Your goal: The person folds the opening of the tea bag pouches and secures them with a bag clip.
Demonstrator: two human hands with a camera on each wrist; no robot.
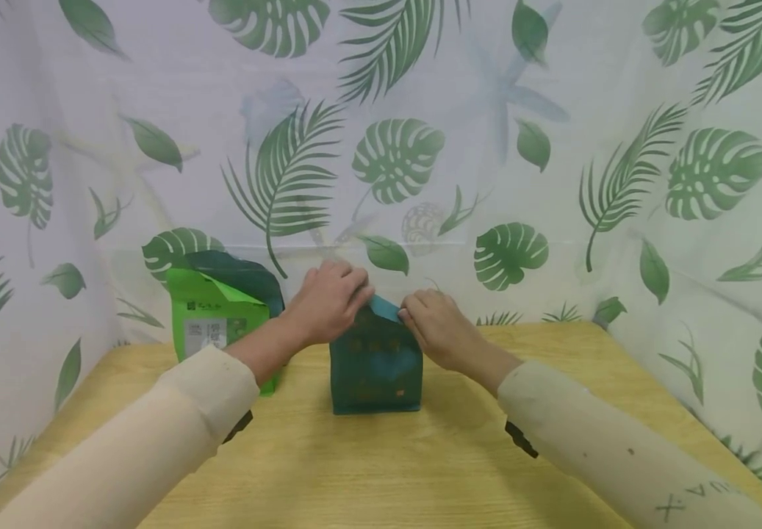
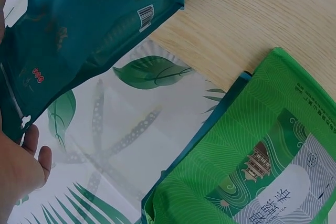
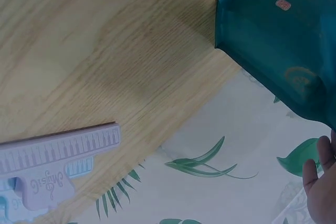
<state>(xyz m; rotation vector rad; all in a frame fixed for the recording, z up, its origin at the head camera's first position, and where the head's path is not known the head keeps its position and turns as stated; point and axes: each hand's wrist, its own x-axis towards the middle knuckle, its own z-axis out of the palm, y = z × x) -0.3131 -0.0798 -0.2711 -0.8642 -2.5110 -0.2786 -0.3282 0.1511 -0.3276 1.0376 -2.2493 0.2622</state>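
A teal pouch bag (image 1: 375,375) stands upright on the wooden table, its top edge folded over toward the front. My left hand (image 1: 329,300) grips the bag's upper left corner, with the fingers over the top. At the upper right corner my right hand (image 1: 439,328) pinches the folded edge. In the left wrist view the teal bag (image 2: 100,24) shows a barcode and a small red mark on its side, and a tear notch near the thumb side of the left hand (image 2: 21,169). Only the fingertips of the right hand (image 3: 323,182) show in the right wrist view.
A bright green tea bag (image 2: 252,150) stands left of the teal bag, with another dark teal bag (image 1: 242,266) behind it. A purple clip (image 3: 58,153) lies over a light blue clip (image 3: 79,167) near the table's far edge. A leaf-patterned curtain (image 1: 394,95) surrounds the table.
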